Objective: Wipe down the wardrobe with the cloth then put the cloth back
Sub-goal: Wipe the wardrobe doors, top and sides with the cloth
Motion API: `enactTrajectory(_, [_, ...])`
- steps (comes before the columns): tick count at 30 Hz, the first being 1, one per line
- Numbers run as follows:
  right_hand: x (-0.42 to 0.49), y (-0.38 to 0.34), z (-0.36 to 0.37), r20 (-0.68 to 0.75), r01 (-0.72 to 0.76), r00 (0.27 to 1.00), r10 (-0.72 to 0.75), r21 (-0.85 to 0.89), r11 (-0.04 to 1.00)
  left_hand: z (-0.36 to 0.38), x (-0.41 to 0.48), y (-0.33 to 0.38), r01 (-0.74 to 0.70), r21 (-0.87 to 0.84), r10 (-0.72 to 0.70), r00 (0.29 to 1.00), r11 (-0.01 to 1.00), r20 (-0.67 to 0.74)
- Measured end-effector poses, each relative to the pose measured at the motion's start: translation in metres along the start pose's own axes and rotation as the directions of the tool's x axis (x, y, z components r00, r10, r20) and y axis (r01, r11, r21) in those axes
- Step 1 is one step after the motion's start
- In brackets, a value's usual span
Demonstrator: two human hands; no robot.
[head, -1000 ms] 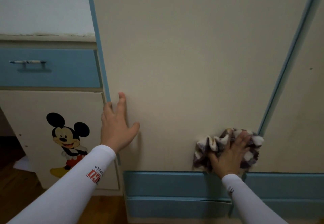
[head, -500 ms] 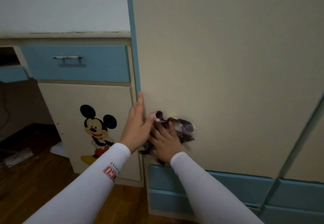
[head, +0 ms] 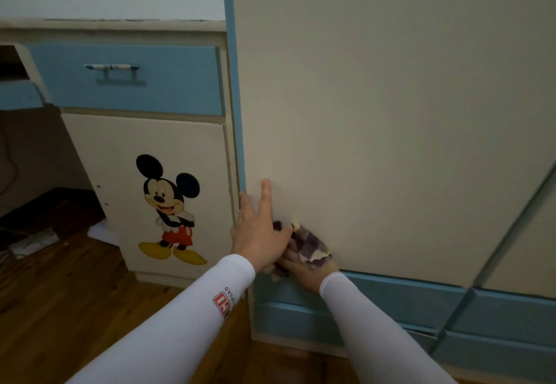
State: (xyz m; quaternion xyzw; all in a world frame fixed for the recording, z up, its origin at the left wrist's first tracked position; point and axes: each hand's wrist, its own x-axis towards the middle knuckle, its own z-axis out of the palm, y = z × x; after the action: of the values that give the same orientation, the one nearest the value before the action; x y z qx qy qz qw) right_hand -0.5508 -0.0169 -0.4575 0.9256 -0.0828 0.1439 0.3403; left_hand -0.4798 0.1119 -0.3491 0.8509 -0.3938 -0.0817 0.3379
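The cream wardrobe door (head: 391, 119) with blue trim fills the right of the view. My left hand (head: 258, 227) rests flat on the door near its lower left edge, fingers spread and holding nothing. Just right of it, my right hand (head: 304, 266) presses a bunched purple-and-white checked cloth (head: 308, 244) against the door's bottom left corner. The cloth covers most of my right fingers and touches my left thumb.
A blue drawer front (head: 361, 290) runs under the door. To the left stands a low cabinet with a blue drawer (head: 129, 78) and a cartoon mouse sticker (head: 168, 203). A dark open gap (head: 36, 158) lies further left. The floor (head: 66, 299) is wooden.
My right hand swept the cloth leftward along the bottom of the door, from near the right trim to my left hand. The view shifted left as well.
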Motion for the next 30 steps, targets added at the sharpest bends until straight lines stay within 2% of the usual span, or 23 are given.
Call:
enactTrajectory(1, [-0.011, 0.005, 0.020, 0.119, 0.060, 0.991, -0.068, 0.070, 0.996, 0.004, 0.000, 0.002, 0.013, -0.031, -0.013, 1.000, 0.999, 0.001])
enactTrajectory(2, [-0.022, 0.009, 0.026, 0.110, 0.097, 0.989, -0.103, 0.058, 0.994, 0.006, 0.000, 0.002, 0.027, -0.059, -0.027, 1.000, 0.998, -0.006])
enactTrajectory(3, [-0.032, 0.020, 0.034, 0.161, 0.059, 0.983, -0.086, 0.163, 0.985, 0.008, 0.000, 0.003, 0.041, -0.081, -0.042, 0.999, 0.996, -0.013])
enactTrajectory(5, [-0.058, 0.037, 0.040, 0.066, 0.050, 0.996, -0.066, 0.211, 0.976, 0.015, -0.002, 0.008, 0.075, -0.097, -0.078, 0.996, 0.993, -0.034])
enactTrajectory(8, [-0.098, 0.061, 0.059, -0.100, 0.064, 0.993, -0.059, 0.045, 0.997, 0.025, -0.005, 0.024, 0.129, -0.108, -0.136, 0.989, 0.986, -0.062])
enactTrajectory(11, [-0.134, 0.085, 0.063, -0.053, 0.003, 0.999, -0.002, 0.014, 1.000, 0.033, -0.006, 0.041, 0.165, -0.115, -0.176, 0.980, 0.979, -0.091])
enactTrajectory(16, [-0.191, 0.113, 0.073, -0.095, -0.190, 0.977, 0.189, 0.006, 0.982, 0.049, -0.006, 0.063, 0.151, -0.165, -0.173, 0.977, 0.975, -0.125])
enactTrajectory(20, [-0.222, 0.124, 0.075, -0.118, -0.455, 0.884, 0.452, 0.000, 0.890, 0.061, -0.005, 0.071, 0.133, -0.196, -0.159, 0.979, 0.972, -0.125])
enactTrajectory(25, [-0.218, 0.117, 0.071, -0.085, -0.639, 0.755, 0.650, 0.126, 0.759, 0.066, -0.002, 0.074, 0.141, -0.182, -0.168, 0.976, 0.973, -0.141])
enactTrajectory(27, [-0.204, 0.116, 0.063, -0.092, -0.719, 0.662, 0.744, 0.204, 0.664, 0.066, -0.001, 0.074, 0.149, -0.170, -0.174, 0.974, 0.974, -0.146])
enactTrajectory(30, [-0.178, 0.126, 0.041, -0.028, -0.808, 0.507, 0.861, 0.333, 0.486, 0.068, -0.004, 0.075, 0.187, -0.134, -0.211, 0.957, 0.973, -0.199])
